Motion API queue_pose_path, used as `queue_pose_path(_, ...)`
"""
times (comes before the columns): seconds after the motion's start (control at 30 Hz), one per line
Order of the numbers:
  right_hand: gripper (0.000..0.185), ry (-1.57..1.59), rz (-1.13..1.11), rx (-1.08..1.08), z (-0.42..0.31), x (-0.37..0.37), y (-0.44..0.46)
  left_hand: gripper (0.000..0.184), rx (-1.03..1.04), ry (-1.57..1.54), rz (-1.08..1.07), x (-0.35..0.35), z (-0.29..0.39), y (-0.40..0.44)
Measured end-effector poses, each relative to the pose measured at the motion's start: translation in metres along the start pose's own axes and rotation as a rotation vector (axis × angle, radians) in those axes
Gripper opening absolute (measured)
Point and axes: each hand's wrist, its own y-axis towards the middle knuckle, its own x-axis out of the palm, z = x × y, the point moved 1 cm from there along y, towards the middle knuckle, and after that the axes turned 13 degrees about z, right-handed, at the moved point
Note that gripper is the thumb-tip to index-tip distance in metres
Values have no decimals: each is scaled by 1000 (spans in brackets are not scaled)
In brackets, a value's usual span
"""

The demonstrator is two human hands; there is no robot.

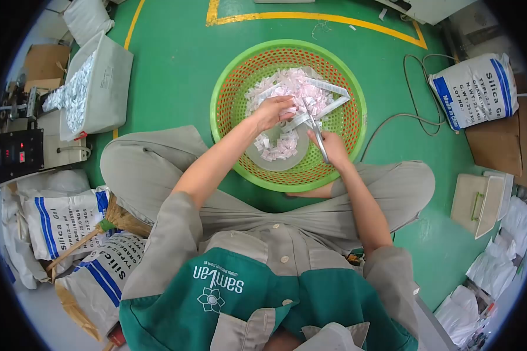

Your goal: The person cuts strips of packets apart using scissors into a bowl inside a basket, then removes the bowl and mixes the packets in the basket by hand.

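A green plastic basket (231,63) with red-orange in its mesh sits on the floor before my crossed legs. Inside it lie many small pink-and-white sachets (301,85), some joined in a long strip (335,105). My left hand (273,112) is closed at the near side of the pile, pinching part of the sachet strip. Metal scissors (316,127) are gripped in my right hand (331,148), their blades pointing away from me at the strip beside my left fingers. Below my hands, a translucent bowl (298,153) in the basket holds loose cut sachets (278,147).
At left stands a white bin (108,88) of packets. Silica gel sacks (70,219) and a straw broom (120,219) lie near my left knee. To the right are another silica gel sack (477,90), a cable (404,114) and a plastic container (474,202).
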Motion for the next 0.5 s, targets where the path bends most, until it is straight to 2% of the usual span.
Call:
queue_pose_path(0.07,71,0,95,-57,2,-1,-2,29,-10,-45,0,0,3,-2)
queue_pose_path(0.23,75,-6,149,-118,3,6,-3,29,-8,-95,32,-4,-2,7)
queue_pose_path(0.37,77,-54,181,-192,-2,5,-7,27,-6,5,82,2,-3,-3)
queue_pose_path(0.5,74,-45,18,-54,-15,-8,-10,27,-12,69,19,0,-7,-2)
